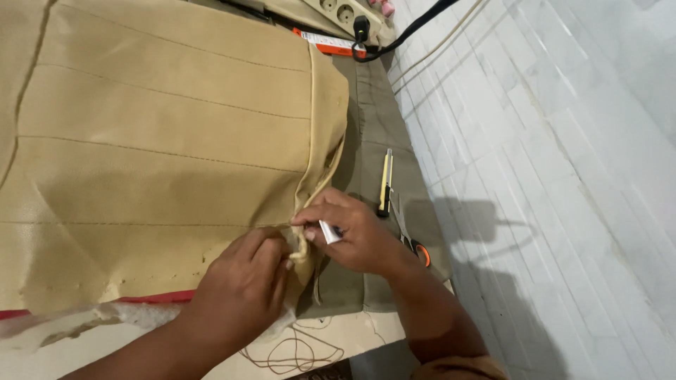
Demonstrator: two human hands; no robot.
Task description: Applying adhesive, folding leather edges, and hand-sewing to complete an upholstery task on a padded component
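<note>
A large tan stitched leather-like cover [162,141] lies across the work surface, with piping along its right edge. My left hand [243,285] pinches the cover's lower right corner and its pale foam backing. Touching the same seam, my right hand [355,236] grips a small tool with a white handle [329,231] at the piping. The tool's tip is hidden by my fingers.
A yellow-and-black utility knife [385,181] lies on grey-green fabric [377,134] right of the cover. Orange-handled scissors [420,251] sit behind my right wrist. A power strip [345,14] and black cable [415,28] are at the top. Loose brown thread [292,355] lies near the front edge. White tiled floor [549,176] is at the right.
</note>
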